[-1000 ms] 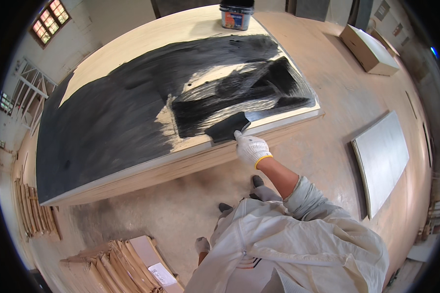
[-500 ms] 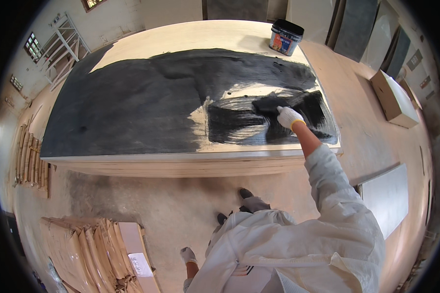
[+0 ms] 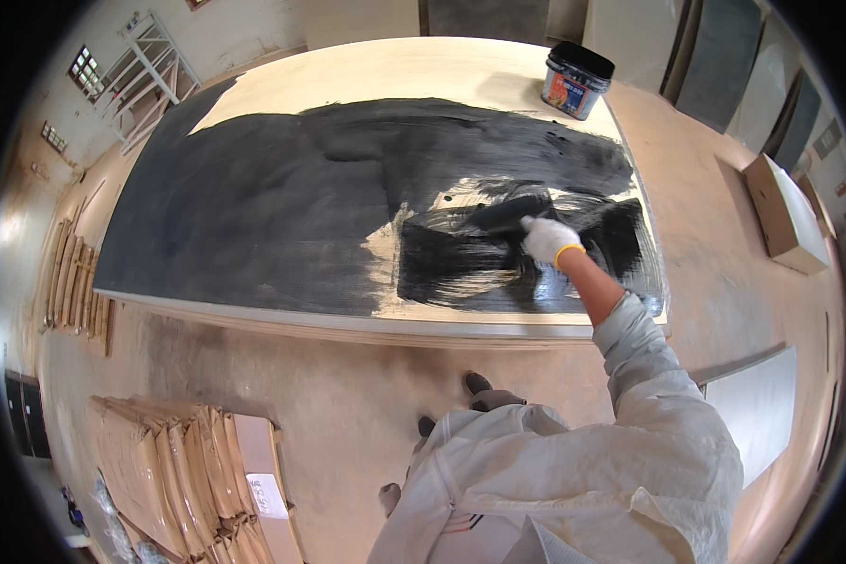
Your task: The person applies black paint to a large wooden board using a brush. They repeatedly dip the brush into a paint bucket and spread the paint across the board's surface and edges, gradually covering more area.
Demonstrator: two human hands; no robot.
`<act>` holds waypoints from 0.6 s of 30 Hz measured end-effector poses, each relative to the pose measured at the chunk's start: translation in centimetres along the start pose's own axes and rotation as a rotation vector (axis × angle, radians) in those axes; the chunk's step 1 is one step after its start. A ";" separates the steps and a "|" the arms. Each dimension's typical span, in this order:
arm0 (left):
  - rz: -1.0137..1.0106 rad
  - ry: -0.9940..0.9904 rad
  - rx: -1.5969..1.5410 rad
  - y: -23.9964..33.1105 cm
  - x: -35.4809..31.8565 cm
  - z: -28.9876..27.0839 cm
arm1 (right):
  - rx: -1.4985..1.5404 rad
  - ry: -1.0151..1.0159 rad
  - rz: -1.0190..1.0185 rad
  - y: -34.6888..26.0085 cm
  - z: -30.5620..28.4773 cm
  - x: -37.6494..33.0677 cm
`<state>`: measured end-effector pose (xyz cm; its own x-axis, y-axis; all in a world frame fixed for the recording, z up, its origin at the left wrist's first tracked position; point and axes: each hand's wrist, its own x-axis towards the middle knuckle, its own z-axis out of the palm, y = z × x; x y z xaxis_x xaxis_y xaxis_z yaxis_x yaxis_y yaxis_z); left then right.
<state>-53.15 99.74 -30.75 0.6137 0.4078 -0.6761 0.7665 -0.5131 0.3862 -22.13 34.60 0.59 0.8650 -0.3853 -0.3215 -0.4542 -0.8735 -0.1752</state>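
Note:
My right hand (image 3: 552, 242), in a white glove with a yellow cuff, is closed around a wide black spreading tool (image 3: 509, 216). The tool is blurred, and its exact kind is hard to make out. It lies against the near right part of a large pale board (image 3: 385, 66), where streaky wet black coating (image 3: 446, 258) shows pale wood between the strokes. Smoother dark coating (image 3: 244, 207) covers the board's left and middle. Low beside my coat, my gloved left hand (image 3: 389, 496) hangs away from the board; its fingers are mostly hidden.
A black bucket (image 3: 576, 83) with a coloured label stands on the board's far right corner. Wrapped brown packages (image 3: 164, 470) are stacked at near left. A grey panel (image 3: 752, 409) and a long box (image 3: 785, 211) are at right. A white metal frame (image 3: 155, 80) stands at far left.
My right hand has swept the tool leftward and slightly nearer over the wet patch. My left hand has drawn in against the coat. The whole view has shifted a little.

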 end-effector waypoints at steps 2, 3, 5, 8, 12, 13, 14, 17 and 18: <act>0.078 -0.006 -0.093 1.2 0.1 -0.1 | -0.031 0.025 0.025 1.0 -1.0 1.9; 0.053 0.011 -0.100 1.4 0.4 -0.6 | -0.041 0.031 -0.011 -0.4 -1.5 2.9; 0.024 0.028 -0.105 2.1 1.5 -0.7 | 0.084 0.083 -0.031 -2.7 -0.9 4.7; -0.004 0.049 -0.022 4.4 -1.2 -0.9 | -0.037 -0.050 -0.233 -10.1 -0.1 2.0; -0.007 0.145 -0.169 2.8 -0.9 -1.1 | -0.160 -0.154 -0.394 -10.3 0.7 -2.0; -0.012 0.155 -0.186 2.2 -1.2 -1.1 | -0.194 -0.139 -0.393 -8.4 0.4 -1.3; -0.018 0.165 -0.210 1.8 -1.6 -0.7 | -0.197 -0.129 -0.352 -7.0 -0.6 -0.3; -0.082 0.134 -0.099 2.2 -3.5 -0.1 | -0.206 -0.111 -0.279 -7.1 -3.5 3.6; -0.110 0.112 -0.030 2.5 -4.1 -0.1 | -0.231 -0.115 -0.310 -8.5 -3.6 4.5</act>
<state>-53.74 96.88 -26.97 0.5417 0.5428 -0.6418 0.8346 -0.4382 0.3337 -13.60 39.17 3.95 0.9179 -0.0688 -0.3909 -0.1045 -0.9920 -0.0708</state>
